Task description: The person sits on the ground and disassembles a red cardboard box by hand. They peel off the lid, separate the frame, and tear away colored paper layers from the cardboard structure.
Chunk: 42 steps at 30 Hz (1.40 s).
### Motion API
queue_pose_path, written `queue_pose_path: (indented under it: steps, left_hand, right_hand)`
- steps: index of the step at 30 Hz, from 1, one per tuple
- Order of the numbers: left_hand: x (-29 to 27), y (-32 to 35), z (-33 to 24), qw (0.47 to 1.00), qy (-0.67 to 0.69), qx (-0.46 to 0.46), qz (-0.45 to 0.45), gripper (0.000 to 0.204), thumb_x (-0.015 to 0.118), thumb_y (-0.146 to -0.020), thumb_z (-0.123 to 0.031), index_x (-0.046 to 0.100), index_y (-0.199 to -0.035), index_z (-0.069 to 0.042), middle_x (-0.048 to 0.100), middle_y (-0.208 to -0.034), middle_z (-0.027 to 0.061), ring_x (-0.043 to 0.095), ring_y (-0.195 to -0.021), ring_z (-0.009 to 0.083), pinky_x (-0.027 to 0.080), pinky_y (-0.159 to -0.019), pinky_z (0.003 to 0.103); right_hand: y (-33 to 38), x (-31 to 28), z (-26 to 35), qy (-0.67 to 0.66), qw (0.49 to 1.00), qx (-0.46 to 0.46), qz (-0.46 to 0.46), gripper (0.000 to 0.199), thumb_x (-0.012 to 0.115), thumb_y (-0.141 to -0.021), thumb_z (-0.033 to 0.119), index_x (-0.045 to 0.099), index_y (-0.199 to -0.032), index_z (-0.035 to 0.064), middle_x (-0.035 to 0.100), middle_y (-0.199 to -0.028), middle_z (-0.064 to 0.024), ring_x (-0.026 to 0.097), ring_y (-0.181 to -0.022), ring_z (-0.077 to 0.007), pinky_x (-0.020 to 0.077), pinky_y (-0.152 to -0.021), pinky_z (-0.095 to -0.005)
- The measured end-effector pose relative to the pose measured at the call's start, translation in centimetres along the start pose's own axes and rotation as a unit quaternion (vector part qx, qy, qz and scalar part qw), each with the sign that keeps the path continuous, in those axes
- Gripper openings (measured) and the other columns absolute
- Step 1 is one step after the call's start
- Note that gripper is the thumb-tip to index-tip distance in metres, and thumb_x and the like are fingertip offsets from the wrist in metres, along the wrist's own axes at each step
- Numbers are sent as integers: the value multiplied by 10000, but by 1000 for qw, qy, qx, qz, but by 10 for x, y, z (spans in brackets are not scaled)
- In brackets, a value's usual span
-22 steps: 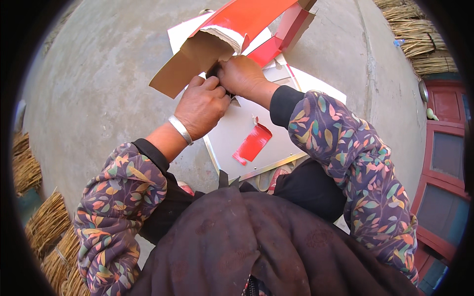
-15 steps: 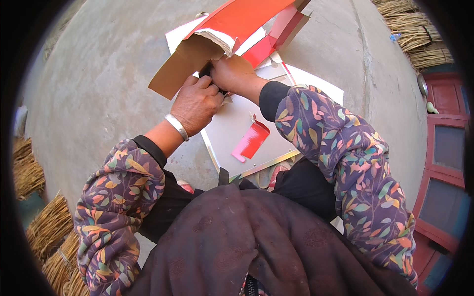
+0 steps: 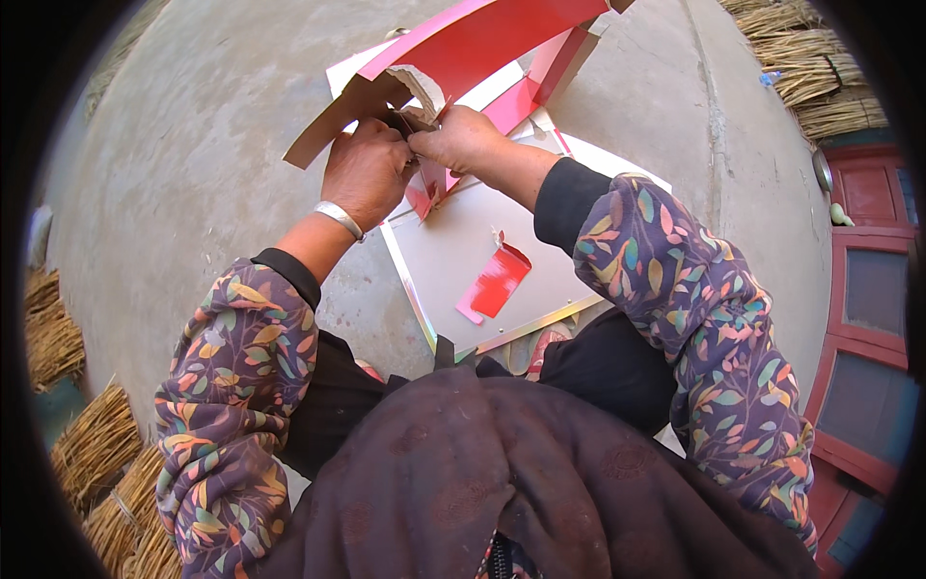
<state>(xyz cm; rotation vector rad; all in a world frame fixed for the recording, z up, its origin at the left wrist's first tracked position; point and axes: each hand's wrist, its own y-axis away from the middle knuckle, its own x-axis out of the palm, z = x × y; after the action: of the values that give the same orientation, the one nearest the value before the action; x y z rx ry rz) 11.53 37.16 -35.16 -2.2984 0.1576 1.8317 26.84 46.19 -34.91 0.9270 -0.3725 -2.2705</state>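
Both my hands grip a red cardboard box (image 3: pixel 502 53) with a brown inside and a ragged, whitish torn edge. My left hand (image 3: pixel 367 166), with a silver bracelet at the wrist, is closed on its brown flap. Close beside it, my right hand (image 3: pixel 461 138) is closed on the card by the tear. A red strip of card hangs below my fingers. Under the box lies a flat white and grey board (image 3: pixel 424 261) with shiny edging. On that board rests a small torn piece of red and pink card (image 3: pixel 502 280).
Grey concrete floor (image 3: pixel 222 125) spreads around the board. Bundles of dry straw stand at the lower left (image 3: pixel 96 434) and upper right (image 3: pixel 801 58). A red-framed cabinet or door (image 3: pixel 868 328) is along the right side. My shoes show beside the board's near edge.
My hands have turned with the box and the card between them has bent apart. A red strip now shows beneath my hands. My right forearm has shifted slightly rightward.
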Motion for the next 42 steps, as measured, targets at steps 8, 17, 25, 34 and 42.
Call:
queue_pose_path:
  steps: [8, 17, 25, 34, 42]
  left_hand:
    - [4, 6, 5, 994, 54, 62, -74, 115, 780, -798, -144, 724, -878, -84, 695, -903, 30, 628, -998, 264, 504, -844, 424]
    - [-3, 6, 0, 985, 23, 115, -125, 148, 776, -785, -96, 718, -921, -83, 679, -932, 24, 615, -1013, 257, 495, -851, 385]
    - [3, -2, -10, 977, -6, 146, -154, 86, 735, -759, -81, 694, -832, -105, 634, -866, -1, 596, -988, 225, 482, -789, 367]
    - [-6, -12, -7, 993, 29, 77, -80, 133, 783, -814, -158, 729, -895, -67, 671, -949, 31, 613, -1032, 256, 519, -845, 392]
    - [-13, -23, -22, 995, 54, -63, -47, 185, 751, -873, -273, 777, -939, -103, 693, -937, 19, 608, -1055, 249, 557, -838, 398]
  right_hand:
    - [0, -1, 3, 119, 990, -77, -10, 386, 571, -875, 337, 748, -1025, 29, 748, -992, -206, 730, -949, -352, 570, -867, -412]
    - [3, -2, 5, 68, 990, -94, -77, 396, 545, -897, 328, 715, -1150, 75, 747, -994, -202, 729, -949, -356, 579, -874, -430]
    - [-14, -4, 2, 165, 974, -105, -117, 369, 566, -883, 285, 724, -1170, 115, 743, -1074, -198, 713, -1024, -379, 564, -898, -466]
    - [-30, -1, 8, 159, 978, -75, -111, 395, 562, -895, 312, 716, -1204, 118, 748, -1115, -166, 707, -1041, -371, 559, -918, -450]
    - [-36, -13, 11, 142, 985, -72, -72, 425, 597, -880, 377, 723, -1187, 111, 750, -1107, -153, 712, -1038, -350, 556, -913, -422]
